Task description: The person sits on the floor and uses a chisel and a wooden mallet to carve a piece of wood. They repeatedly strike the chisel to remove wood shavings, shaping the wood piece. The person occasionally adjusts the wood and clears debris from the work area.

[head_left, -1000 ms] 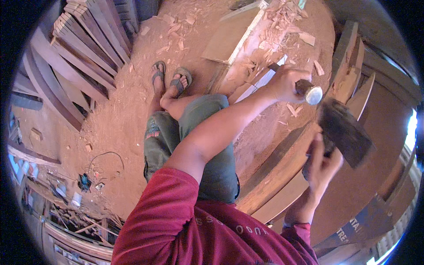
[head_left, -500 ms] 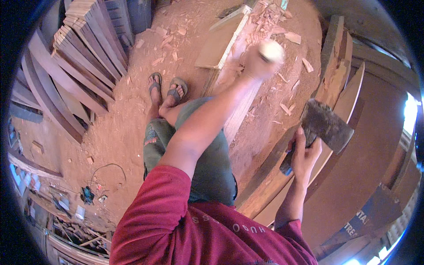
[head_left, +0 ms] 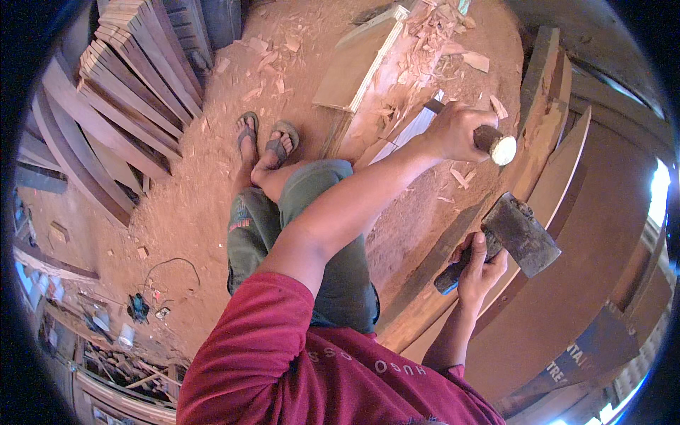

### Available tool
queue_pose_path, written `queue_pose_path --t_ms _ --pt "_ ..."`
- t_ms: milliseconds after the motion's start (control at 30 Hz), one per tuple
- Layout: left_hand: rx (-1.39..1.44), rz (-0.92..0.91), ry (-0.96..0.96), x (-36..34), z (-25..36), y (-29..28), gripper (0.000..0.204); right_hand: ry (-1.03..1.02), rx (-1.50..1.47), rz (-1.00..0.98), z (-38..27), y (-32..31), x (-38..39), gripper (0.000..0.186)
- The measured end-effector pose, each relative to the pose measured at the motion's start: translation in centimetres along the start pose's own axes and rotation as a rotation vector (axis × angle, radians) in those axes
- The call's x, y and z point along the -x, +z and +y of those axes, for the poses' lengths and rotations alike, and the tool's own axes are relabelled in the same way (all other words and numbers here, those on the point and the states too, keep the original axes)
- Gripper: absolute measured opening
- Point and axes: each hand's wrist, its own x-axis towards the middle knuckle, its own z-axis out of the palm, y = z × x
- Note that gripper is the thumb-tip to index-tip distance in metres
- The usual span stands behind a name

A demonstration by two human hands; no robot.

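My left hand [head_left: 459, 133] is closed around a short, thick handle [head_left: 490, 140] with a pale round end, probably a chisel's. A narrow dark piece [head_left: 433, 105] shows past the fingers, over a light strip of wood [head_left: 407, 131]; whether it is the tool's blade I cannot tell. Lower on the right, my right hand [head_left: 482, 268] grips a mallet [head_left: 524, 234] by its dark handle, which has a blue end. The mallet's heavy, worn block head is tilted and stands apart from the tool in my left hand.
Wood shavings [head_left: 425, 49] lie thick at the top around a pale board [head_left: 354, 74]. Long timbers [head_left: 538, 134] and a large brown panel [head_left: 602, 212] stand along the right. Stacked curved planks [head_left: 127, 92] fill the upper left. A cable [head_left: 173, 261] lies on the dirt floor.
My left hand has moved right and down with its tool, away from the shavings. My right hand and the mallet have dropped a little lower.
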Motion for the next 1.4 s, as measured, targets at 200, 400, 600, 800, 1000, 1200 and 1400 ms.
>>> queue_pose_path --t_ms 200,400,600,800,1000,1200,1400 --pt "0.051 -0.004 0.042 0.6 0.1 0.0 0.039 -0.133 0.08 0.011 0.4 0.4 -0.5 0.027" --pt "0.071 0.041 -0.014 0.0 0.3 -0.3 0.027 -0.138 0.018 0.069 -4.4 -1.8 -1.3 0.026" --pt "0.096 0.052 -0.03 0.0 0.1 -0.1 0.025 -0.72 -0.721 0.075 -12.0 -2.4 -3.6 0.025" --pt "0.012 0.004 -0.017 0.4 -0.5 -0.2 0.023 -0.457 0.522 -0.111 -8.0 0.7 -4.2 0.024" --pt "0.004 -0.045 -0.02 1.0 -1.2 -0.1 0.026 -0.646 -0.63 0.031 -12.4 -2.7 -2.7 0.032" --pt "0.131 0.029 -0.256 0.3 -0.7 -1.9 0.019 -0.245 0.407 -0.15 -4.9 1.5 -4.9 0.029" --pt "0.588 0.881 -0.538 -4.6 -3.0 -9.2 0.02 -0.244 0.219 0.01 -1.0 -1.6 -1.4 0.021"
